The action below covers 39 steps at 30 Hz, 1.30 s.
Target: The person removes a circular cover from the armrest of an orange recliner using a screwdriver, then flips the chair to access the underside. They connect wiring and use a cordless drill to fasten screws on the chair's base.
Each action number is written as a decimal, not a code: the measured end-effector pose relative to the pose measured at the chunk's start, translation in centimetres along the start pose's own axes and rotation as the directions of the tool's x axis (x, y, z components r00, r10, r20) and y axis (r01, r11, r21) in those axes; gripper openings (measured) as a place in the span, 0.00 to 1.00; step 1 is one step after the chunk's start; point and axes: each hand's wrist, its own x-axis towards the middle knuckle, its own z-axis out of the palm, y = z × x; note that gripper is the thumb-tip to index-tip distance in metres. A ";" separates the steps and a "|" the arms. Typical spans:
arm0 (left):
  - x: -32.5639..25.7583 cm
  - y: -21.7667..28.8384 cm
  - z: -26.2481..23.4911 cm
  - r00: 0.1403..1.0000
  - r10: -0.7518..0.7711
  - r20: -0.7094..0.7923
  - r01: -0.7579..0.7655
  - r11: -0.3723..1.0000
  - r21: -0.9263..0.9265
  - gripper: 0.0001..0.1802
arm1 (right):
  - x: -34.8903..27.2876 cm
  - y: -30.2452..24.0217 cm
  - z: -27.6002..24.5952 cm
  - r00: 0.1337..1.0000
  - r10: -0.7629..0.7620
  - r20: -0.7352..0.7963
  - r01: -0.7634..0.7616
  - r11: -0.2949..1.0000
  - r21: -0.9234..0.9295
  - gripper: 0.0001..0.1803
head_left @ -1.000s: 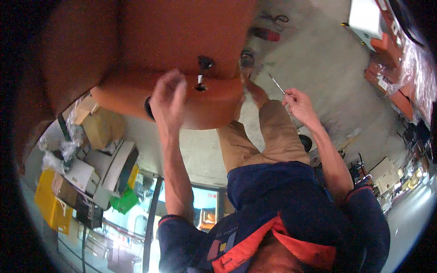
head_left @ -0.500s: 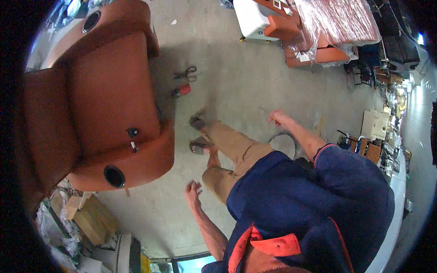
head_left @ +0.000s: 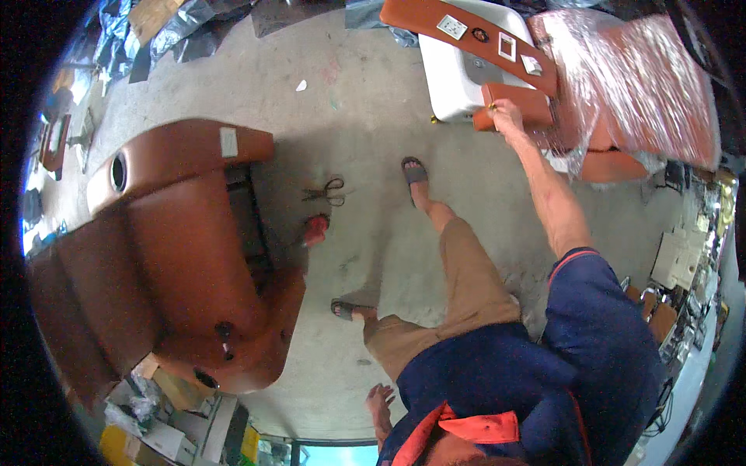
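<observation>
My right arm stretches forward, and my right hand [head_left: 507,116] is at a small brown padded block [head_left: 528,99] on the corner of a white tub-like cart [head_left: 447,81]. Its fingers are closed; a small yellowish bit shows at their tips, too small to name. Across the cart lies a long brown padded panel [head_left: 420,19] with a round dark fitting and several white pieces. Down by my body hangs my left hand [head_left: 381,402], its fingers loosely apart and nothing in them.
On the left stands a brown upholstered recliner [head_left: 194,241] with cup holders. Scissors [head_left: 332,192] and a red object [head_left: 316,229] lie on the floor beside it. Furniture in clear plastic wrap [head_left: 622,85] is at the far right. Cardboard and boxes [head_left: 175,443] crowd the near left.
I have stepped forward toward the cart, with my feet now wide apart. My right hand, earlier out at my side with a thin tool, has reached the brown block. My left hand has dropped closer to my body.
</observation>
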 end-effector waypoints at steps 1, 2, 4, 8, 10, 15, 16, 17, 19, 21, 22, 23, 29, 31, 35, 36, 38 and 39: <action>-1.0 2.1 4.7 0.999 0.044 0.028 -0.049 0.978 0.205 0.29 | 4.8 0.9 0.1 1.000 0.009 0.005 -0.009 1.000 0.022 0.25; -1.8 4.1 9.4 0.997 0.057 0.042 -0.069 0.914 0.401 0.31 | 9.9 1.9 0.5 0.999 -0.020 -0.028 0.022 0.998 0.064 0.24; -3.9 7.0 16.1 0.992 0.112 0.064 -0.126 0.731 0.671 0.34 | 19.5 4.2 0.5 0.994 -0.066 -0.082 0.080 0.981 0.175 0.21; -7.6 10.8 21.2 0.984 0.136 0.117 -0.177 0.831 0.527 0.30 | 36.6 7.1 0.2 0.971 -0.190 0.146 0.161 0.968 0.193 0.15; -10.0 12.0 22.5 0.996 0.078 0.031 -0.084 0.912 0.401 0.25 | 41.2 8.0 0.5 0.961 -0.228 0.158 0.244 0.966 -0.088 0.16; -13.9 13.7 26.6 0.998 -0.065 -0.009 0.065 0.972 0.224 0.25 | 45.5 6.7 3.6 0.974 -0.170 0.148 0.214 0.906 -0.365 0.16; -14.3 13.6 27.5 0.996 -0.087 0.019 0.080 0.969 0.233 0.25 | 45.5 6.2 3.7 0.974 -0.172 0.147 0.217 0.893 -0.393 0.17; -14.6 13.2 28.2 1.000 -0.017 0.003 0.016 0.964 0.265 0.25 | 45.3 5.6 3.3 0.976 -0.167 0.140 0.212 0.882 -0.421 0.17; -14.9 12.2 29.2 0.995 0.096 0.001 -0.090 0.932 0.350 0.24 | 44.8 4.6 2.3 0.975 -0.175 0.135 0.219 0.859 -0.463 0.18; -14.9 10.9 29.7 0.985 0.171 0.018 -0.169 0.947 0.275 0.24 | 44.3 4.1 0.9 0.975 -0.180 0.129 0.221 0.835 -0.505 0.18; -14.9 10.3 29.8 0.980 0.197 0.018 -0.195 0.945 0.264 0.23 | 44.0 3.9 0.2 0.976 -0.175 0.125 0.215 0.826 -0.521 0.19; -14.7 9.7 29.8 0.974 0.226 0.018 -0.224 0.946 0.236 0.23 | 43.7 3.9 -0.2 0.976 -0.177 0.125 0.217 0.809 -0.546 0.19; -13.8 7.4 28.5 0.991 0.127 0.029 -0.129 0.988 0.081 0.19 | 33.0 4.0 2.7 0.847 -0.390 0.361 0.520 0.747 -0.414 0.17; -13.1 6.8 27.3 0.985 0.162 0.060 -0.161 0.987 -0.014 0.16 | 23.9 3.4 4.0 0.760 -0.380 0.527 0.612 0.691 -0.385 0.18; -10.5 5.0 23.7 0.940 0.332 0.072 -0.302 0.915 -0.269 0.13 | 1.6 1.9 4.9 0.690 -0.055 0.722 0.352 0.897 -0.268 0.28; -9.6 4.5 22.9 0.946 0.317 0.061 -0.284 0.907 -0.311 0.16 | -2.8 2.0 4.1 0.743 -0.068 0.666 0.322 0.908 -0.267 0.28; -8.0 3.1 20.7 0.947 0.315 0.063 -0.272 0.890 -0.366 0.20 | -7.0 1.1 2.2 0.779 -0.179 0.601 0.427 0.853 -0.299 0.26; -7.6 1.7 19.7 0.964 0.262 0.031 -0.230 0.892 -0.388 0.20 | -7.1 0.5 1.8 0.861 -0.204 0.467 0.432 0.776 -0.459 0.22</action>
